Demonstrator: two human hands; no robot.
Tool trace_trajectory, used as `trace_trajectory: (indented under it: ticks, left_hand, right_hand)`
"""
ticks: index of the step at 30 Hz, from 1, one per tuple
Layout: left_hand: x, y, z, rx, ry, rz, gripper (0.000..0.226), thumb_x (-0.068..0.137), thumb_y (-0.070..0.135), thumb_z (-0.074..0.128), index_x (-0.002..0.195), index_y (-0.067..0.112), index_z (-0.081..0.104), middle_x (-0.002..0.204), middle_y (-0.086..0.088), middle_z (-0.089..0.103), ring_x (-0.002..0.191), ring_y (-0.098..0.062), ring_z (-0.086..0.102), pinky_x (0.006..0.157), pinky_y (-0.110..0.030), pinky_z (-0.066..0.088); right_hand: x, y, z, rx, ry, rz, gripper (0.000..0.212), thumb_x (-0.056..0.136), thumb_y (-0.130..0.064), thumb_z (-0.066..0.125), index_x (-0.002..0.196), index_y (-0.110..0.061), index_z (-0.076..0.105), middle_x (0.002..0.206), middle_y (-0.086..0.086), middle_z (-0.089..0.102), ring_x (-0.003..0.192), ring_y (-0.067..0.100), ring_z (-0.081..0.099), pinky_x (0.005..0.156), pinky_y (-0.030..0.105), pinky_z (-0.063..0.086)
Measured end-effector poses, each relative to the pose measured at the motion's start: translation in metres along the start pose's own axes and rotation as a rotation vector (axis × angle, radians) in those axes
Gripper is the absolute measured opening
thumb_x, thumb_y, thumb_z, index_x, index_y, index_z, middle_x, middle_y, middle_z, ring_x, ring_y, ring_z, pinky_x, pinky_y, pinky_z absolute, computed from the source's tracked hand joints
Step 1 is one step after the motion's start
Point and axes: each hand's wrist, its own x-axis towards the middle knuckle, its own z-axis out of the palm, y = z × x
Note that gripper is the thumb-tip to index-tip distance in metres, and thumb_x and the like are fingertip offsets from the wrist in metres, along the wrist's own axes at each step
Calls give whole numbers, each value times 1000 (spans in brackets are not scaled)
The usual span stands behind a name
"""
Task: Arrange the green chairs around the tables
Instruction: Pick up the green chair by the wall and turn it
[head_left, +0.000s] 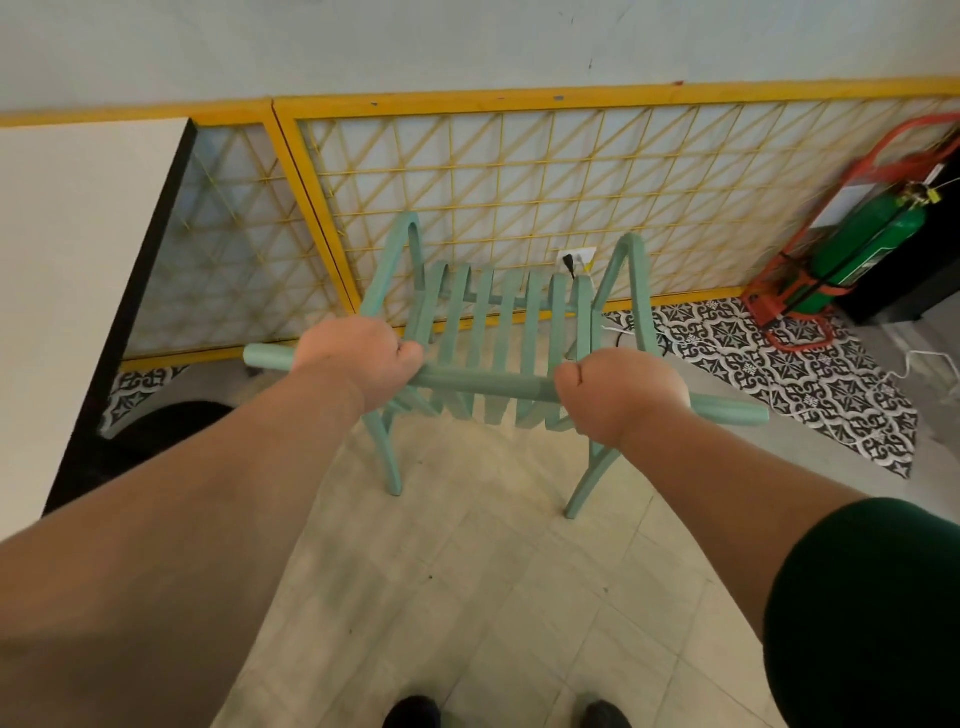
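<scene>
I'm in the carrying step: I have one green chair (506, 322) by the top rail (483, 382) of its back, and it stands in front of me on the pale floor (467, 571), its seat facing the yellow lattice panel (519, 171) on the wall. My left hand (358, 358) is curled tight round the rail near its left end, and my right hand (623, 395) is wrapped round it near the right end, knuckles up, with the bare middle of the rail between them. Neither hand holds anything else. I can't tell whether the rear legs are resting on the floor or just lifted off it. The white tabletop (62, 260) with its dark edge is close by on my left, so I judge this chair is meant for that side. The next move, as I see it, calls for swinging the chair left and turning it so the seat faces the tabletop. I'd keep both grips firm and watch the legs near the table base. I'd also stay away from the green cylinder (872, 249) on its red cart at the right.
</scene>
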Motion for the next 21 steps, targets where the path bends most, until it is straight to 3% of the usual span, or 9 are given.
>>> trace_trajectory:
  ticks: [3, 5, 9, 16, 21]
  left_hand:
    - [-13, 13, 1, -37, -19, -10, 61, 82, 46, 5, 71, 19, 59, 73, -4, 57, 63, -20, 50, 49, -31, 29]
    - [-21, 24, 5, -16, -40, 20, 68, 73, 43, -6, 74, 19, 58, 74, -4, 55, 64, -21, 48, 49, -30, 27]
    - [-35, 46, 9, -52, 20, -78, 44, 96, 38, 25, 70, 18, 54, 71, -5, 55, 59, -22, 45, 49, -31, 31]
    - [-50, 86, 12, -30, -67, -90, 48, 93, 31, 18, 74, 21, 61, 68, -3, 59, 56, -21, 52, 47, -28, 32]
    - [-66, 103, 13, -45, -96, -82, 39, 91, 23, 17, 76, 19, 53, 69, -1, 55, 55, -18, 48, 46, -27, 28]
  right_hand:
    - [2, 14, 0, -34, 10, -19, 37, 100, -26, 40, 64, -22, 41, 66, 2, 56, 57, 21, 57, 52, 33, 55]
    - [4, 26, 1, -33, 25, 14, 41, 97, -35, 36, 62, -21, 51, 66, 3, 56, 57, 21, 55, 53, 31, 51]
    - [7, 45, 4, 17, 30, 20, 53, 84, -50, 24, 62, -19, 61, 64, 4, 58, 55, 20, 55, 48, 27, 37]
    - [15, 78, -4, -47, 13, -82, 53, 79, -50, 20, 64, -18, 60, 66, 4, 59, 59, 21, 56, 50, 27, 37]
    - [21, 96, 2, -84, 53, -161, 56, 75, -52, 16, 60, -18, 59, 62, 2, 57, 55, 19, 53, 48, 26, 35]
